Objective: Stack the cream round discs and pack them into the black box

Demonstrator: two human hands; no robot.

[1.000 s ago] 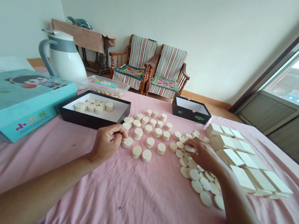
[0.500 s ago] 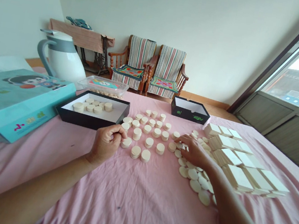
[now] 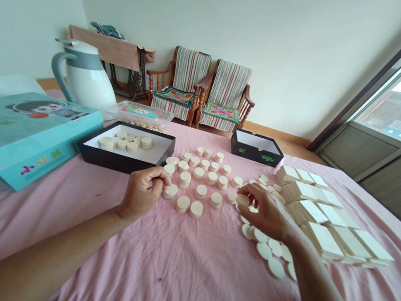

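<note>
My right hand [image 3: 269, 211] pinches a pale round wooden disc [image 3: 241, 200] between thumb and fingers, just above a spread of loose wooden discs [image 3: 264, 251]. My left hand [image 3: 144, 190] is closed in a fist at the left edge of the disc stacks; whatever it holds, if anything, is hidden. Beside its knuckles stands a short stack of discs [image 3: 170, 191]. Several more small stacks, such as one near the front [image 3: 196, 209], stand between my two hands on the pink cloth [image 3: 175, 267].
At left, a black open box [image 3: 119, 162] holds several discs, beside a turquoise box [image 3: 36, 141], a clear plastic container [image 3: 141, 114] and a white jug [image 3: 90, 79]. Another black box [image 3: 256, 154] stands at the back. Rectangular wooden pieces [image 3: 328, 240] are stacked at right.
My right hand has lifted slightly and turned, and a disc now shows in its fingertips, where before the fingers reached down into the loose discs. The left fist has stayed in place.
</note>
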